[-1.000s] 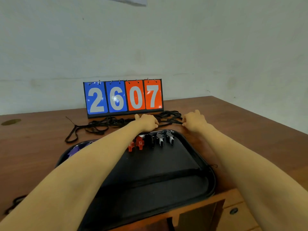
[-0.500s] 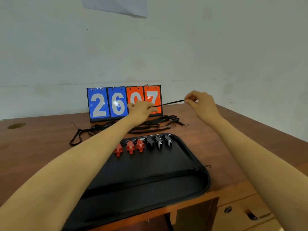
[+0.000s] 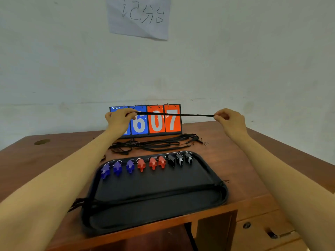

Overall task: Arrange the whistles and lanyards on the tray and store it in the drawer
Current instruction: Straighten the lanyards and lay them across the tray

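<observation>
A black tray (image 3: 222,194) lies at the table's front edge. Along its far side stands a row of whistles: three blue (image 3: 117,168), three red (image 3: 152,163) and three black (image 3: 179,159). One black lanyard (image 3: 159,192) lies stretched across the tray's near part. A pile of black lanyards (image 3: 159,143) rests on the table behind the tray. My left hand (image 3: 120,118) and my right hand (image 3: 229,119) are raised in front of the scoreboard, each pinching an end of one black lanyard (image 3: 181,114) pulled taut between them.
A flip scoreboard (image 3: 157,120) reading 2607 stands at the back of the wooden table (image 3: 253,160). A paper note (image 3: 139,17) hangs on the wall. A drawer front (image 3: 262,230) with a keyhole sits under the table's right front edge.
Both hands lifted a lanyard from the pile, rose and moved apart, stretching it straight. The view tilted up, so the blue whistles and wall note show.
</observation>
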`<move>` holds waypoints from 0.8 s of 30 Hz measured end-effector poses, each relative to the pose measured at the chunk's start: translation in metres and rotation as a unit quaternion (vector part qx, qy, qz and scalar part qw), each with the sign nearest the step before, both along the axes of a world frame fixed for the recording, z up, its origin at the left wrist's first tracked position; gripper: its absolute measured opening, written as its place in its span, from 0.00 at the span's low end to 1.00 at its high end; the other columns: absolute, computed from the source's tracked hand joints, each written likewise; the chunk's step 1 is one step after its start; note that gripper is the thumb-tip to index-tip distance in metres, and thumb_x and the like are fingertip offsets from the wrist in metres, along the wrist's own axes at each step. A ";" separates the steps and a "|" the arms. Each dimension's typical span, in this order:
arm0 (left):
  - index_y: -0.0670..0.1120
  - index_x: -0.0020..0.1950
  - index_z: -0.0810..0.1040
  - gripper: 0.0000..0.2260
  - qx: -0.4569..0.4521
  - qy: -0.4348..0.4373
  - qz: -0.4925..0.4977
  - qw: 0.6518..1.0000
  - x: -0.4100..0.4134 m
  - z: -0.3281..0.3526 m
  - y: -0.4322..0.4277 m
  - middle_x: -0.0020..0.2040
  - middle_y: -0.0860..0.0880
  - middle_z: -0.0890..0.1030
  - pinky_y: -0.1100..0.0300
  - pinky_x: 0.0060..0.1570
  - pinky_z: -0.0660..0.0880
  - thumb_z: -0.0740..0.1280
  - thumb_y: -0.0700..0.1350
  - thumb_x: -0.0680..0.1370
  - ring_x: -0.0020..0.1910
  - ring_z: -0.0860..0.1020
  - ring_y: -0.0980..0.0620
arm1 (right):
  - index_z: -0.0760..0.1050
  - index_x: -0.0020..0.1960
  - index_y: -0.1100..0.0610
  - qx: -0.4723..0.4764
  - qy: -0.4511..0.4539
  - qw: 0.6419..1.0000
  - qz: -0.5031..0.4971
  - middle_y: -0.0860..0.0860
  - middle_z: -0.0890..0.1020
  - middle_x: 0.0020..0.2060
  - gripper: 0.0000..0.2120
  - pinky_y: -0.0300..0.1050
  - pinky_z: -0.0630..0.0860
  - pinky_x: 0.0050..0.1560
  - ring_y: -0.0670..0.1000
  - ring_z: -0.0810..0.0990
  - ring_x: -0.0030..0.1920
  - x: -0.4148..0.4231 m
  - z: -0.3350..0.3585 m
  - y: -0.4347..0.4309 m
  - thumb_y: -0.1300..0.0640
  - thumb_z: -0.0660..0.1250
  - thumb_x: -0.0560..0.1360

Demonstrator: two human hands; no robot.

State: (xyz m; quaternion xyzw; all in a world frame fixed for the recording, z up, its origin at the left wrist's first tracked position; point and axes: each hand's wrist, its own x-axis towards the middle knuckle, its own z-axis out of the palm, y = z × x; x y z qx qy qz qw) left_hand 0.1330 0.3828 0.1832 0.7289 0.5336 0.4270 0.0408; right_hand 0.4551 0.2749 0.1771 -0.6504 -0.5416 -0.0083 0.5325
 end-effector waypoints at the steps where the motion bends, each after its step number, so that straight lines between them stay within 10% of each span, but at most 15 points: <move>1: 0.46 0.55 0.80 0.14 -0.002 -0.003 0.000 1.000 -0.007 0.001 -0.007 0.45 0.51 0.82 0.52 0.58 0.58 0.56 0.48 0.81 0.47 0.73 0.52 | 0.80 0.49 0.55 -0.002 0.001 1.000 -0.001 0.50 0.81 0.43 0.06 0.41 0.71 0.46 0.48 0.77 0.46 -0.002 0.001 -0.005 0.56 0.66 0.75; 5: 0.51 0.46 0.77 0.10 -0.032 0.007 -0.023 0.999 -0.037 -0.007 -0.043 0.34 0.55 0.77 0.55 0.53 0.59 0.57 0.50 0.80 0.42 0.73 0.52 | 0.80 0.50 0.55 -0.041 -0.011 0.999 0.002 0.50 0.80 0.44 0.07 0.46 0.74 0.50 0.48 0.76 0.48 -0.016 -0.002 -0.030 0.55 0.66 0.75; 24: 0.60 0.59 0.77 0.14 -0.182 0.206 0.008 0.961 -0.121 -0.085 -0.156 0.60 0.54 0.79 0.51 0.62 0.58 0.57 0.58 0.79 0.63 0.71 0.48 | 0.80 0.46 0.52 -0.270 -0.139 0.952 0.040 0.51 0.83 0.49 0.02 0.50 0.74 0.60 0.50 0.78 0.51 -0.048 -0.056 -0.126 0.55 0.69 0.74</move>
